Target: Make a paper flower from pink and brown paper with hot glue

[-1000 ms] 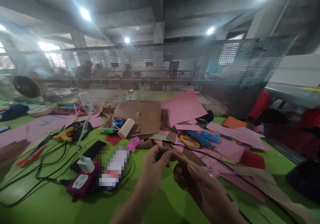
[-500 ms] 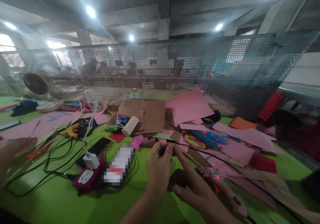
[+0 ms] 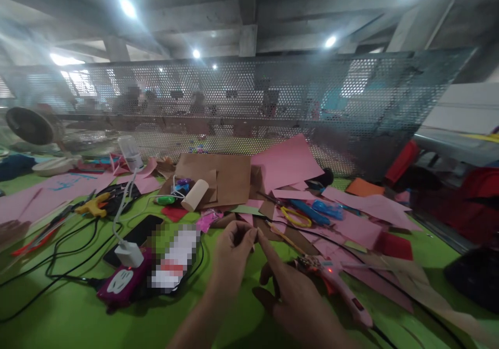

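Observation:
In the middle of the green table, my left hand [image 3: 233, 253] is closed, thumb and forefinger pinched together. A tiny pale bit shows under the fingertips, too small to name. My right hand [image 3: 298, 286] stretches its index finger up to the left thumb and forefinger. Its thumb stands apart and nothing shows in its grasp. Just right of it lies a pink hot glue gun [image 3: 343, 286] with a red light lit. A pencil-like yellow stick [image 3: 288, 239] lies beyond the right hand.
A purple power strip [image 3: 125, 281] with a white charger [image 3: 129, 254], a black phone [image 3: 134, 240] and loose cables lie left. Pink paper [image 3: 290, 162], brown cardboard [image 3: 214, 177] and yellow-handled scissors [image 3: 295, 216] lie behind. Another person's blurred hand [image 3: 13, 232] is at far left.
The view has turned slightly right, so the table things sit further left. My right index finger is straighter, and the right hand has opened a little away from the left wrist.

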